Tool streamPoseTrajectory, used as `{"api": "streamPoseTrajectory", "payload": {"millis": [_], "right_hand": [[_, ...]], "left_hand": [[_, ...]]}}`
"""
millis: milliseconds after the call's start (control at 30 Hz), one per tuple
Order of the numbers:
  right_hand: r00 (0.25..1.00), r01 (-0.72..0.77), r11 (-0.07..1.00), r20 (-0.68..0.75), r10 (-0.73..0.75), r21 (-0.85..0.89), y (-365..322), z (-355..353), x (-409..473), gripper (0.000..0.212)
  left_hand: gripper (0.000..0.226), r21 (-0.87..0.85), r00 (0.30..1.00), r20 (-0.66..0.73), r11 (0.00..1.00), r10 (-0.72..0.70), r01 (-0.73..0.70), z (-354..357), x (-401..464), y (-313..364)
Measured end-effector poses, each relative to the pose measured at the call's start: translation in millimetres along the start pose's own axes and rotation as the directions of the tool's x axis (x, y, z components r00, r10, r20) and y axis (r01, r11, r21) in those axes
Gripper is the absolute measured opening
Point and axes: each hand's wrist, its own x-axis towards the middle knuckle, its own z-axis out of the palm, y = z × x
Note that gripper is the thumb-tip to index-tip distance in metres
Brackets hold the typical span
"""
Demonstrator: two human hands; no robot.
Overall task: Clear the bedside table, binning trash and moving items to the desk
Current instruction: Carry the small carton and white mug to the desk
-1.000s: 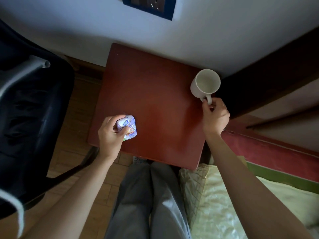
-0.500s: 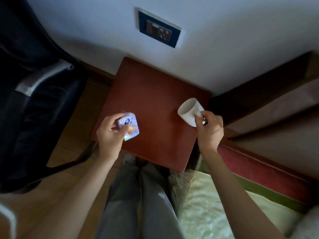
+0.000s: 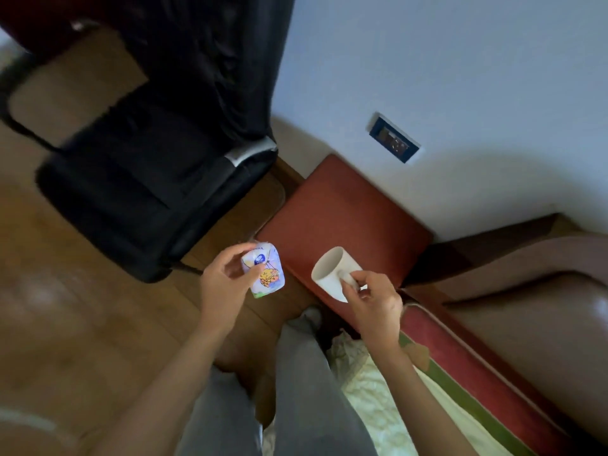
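Note:
The red-brown bedside table (image 3: pixel 345 209) stands against the white wall with nothing left on its top. My left hand (image 3: pixel 223 284) holds a small printed packet (image 3: pixel 265 269) lifted off the table, past its left front corner and over the floor. My right hand (image 3: pixel 371 301) grips the handle of a white mug (image 3: pixel 332 273), tilted on its side with its mouth facing left, above the table's front edge.
A black office chair (image 3: pixel 158 179) with a dark garment over its back stands left of the table on the wooden floor (image 3: pixel 65 307). The bed (image 3: pixel 427 406) with red frame lies at right. My grey-trousered legs (image 3: pixel 296 406) are below. A wall socket (image 3: pixel 393 138) sits above the table.
Both hands have lifted their items off the table and drawn them toward me. The view has swung left, bringing the chair and floor into sight.

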Motion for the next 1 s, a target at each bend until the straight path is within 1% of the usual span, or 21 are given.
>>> {"api": "streamPoseTrajectory", "payload": {"millis": [133, 200, 267, 333, 400, 467, 600, 667, 767, 867, 1000], "right_hand": [[0.992, 0.069, 0.997, 0.101, -0.073, 0.042, -64, 13, -29, 0.009], [0.982, 0.128, 0.991, 0.134, -0.132, 0.041, -96, 22, -48, 0.011], [0.968, 0.189, 0.981, 0.162, -0.193, 0.039, -132, 36, -73, 0.010], [0.951, 0.245, 0.969, 0.187, -0.247, 0.037, -166, 49, -100, 0.011], [0.939, 0.258, 0.965, 0.221, -0.264, 0.056, -196, 62, -127, 0.012], [0.922, 0.264, 0.959, 0.262, -0.283, 0.105, -225, 76, -153, 0.014], [0.892, 0.314, 0.933, 0.282, -0.353, 0.174, -276, 104, -194, 0.013], [0.865, 0.360, 0.913, 0.296, -0.404, 0.193, -299, 118, -208, 0.015], [0.812, 0.442, 0.873, 0.321, -0.488, 0.207, -331, 136, -221, 0.019], [0.778, 0.441, 0.866, 0.379, -0.500, 0.237, -359, 158, -221, 0.021], [0.744, 0.465, 0.845, 0.401, -0.535, 0.264, -392, 198, -208, 0.018]], "left_hand": [[0.032, -0.041, 0.994, -0.107, 0.999, 0.015, -0.020, -66, -39, 8], [0.031, -0.060, 0.987, -0.162, 0.998, 0.024, -0.035, -101, -61, 8], [0.029, -0.109, 0.979, -0.204, 0.993, 0.016, -0.039, -143, -86, 5], [0.029, -0.115, 0.969, -0.246, 0.992, 0.012, -0.042, -185, -114, -3], [0.030, -0.119, 0.958, -0.287, 0.991, 0.017, -0.053, -228, -142, -14], [0.032, -0.124, 0.944, -0.330, 0.991, 0.010, -0.054, -266, -169, -23], [0.032, -0.150, 0.901, -0.433, 0.986, -0.004, -0.067, -333, -213, -34], [0.032, -0.147, 0.875, -0.484, 0.986, 0.001, -0.082, -361, -229, -36], [0.032, -0.149, 0.834, -0.552, 0.984, 0.002, -0.101, -397, -241, -35], [0.031, -0.164, 0.788, -0.616, 0.979, -0.004, -0.124, -429, -237, -34], [0.031, -0.133, 0.733, -0.680, 0.983, 0.000, -0.123, -471, -209, -34]]}}
